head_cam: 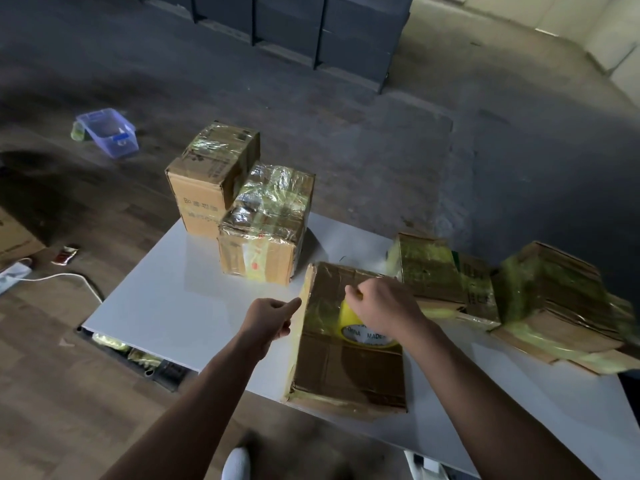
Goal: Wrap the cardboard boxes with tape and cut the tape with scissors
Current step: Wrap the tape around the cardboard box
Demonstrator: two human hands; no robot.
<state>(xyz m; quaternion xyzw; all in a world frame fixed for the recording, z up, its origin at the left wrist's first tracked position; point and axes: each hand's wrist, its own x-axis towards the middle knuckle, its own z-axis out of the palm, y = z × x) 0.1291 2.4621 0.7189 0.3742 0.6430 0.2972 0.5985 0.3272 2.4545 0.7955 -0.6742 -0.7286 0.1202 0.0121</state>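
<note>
tape roll held on the near box, both hands at its top

the cardboard box (346, 368) lies flat near the white table's (166, 299) near edge, its top and left side filmed with yellowish tape. the right hand (381, 306) curls over the yellow tape roll (349, 320) and grips it where it stands on the box top. the left hand (273, 318) has its fingers curled and its fingertips at the box's upper left edge; whether it pinches anything cannot be told. bare tabletop lies open to the left of the box, out to the table's left edge. two taped boxes (266, 230) stand at the far corner, apart from the near box. flattened cartons (554, 299) crowd the right side, just beside the right hand.
</note>
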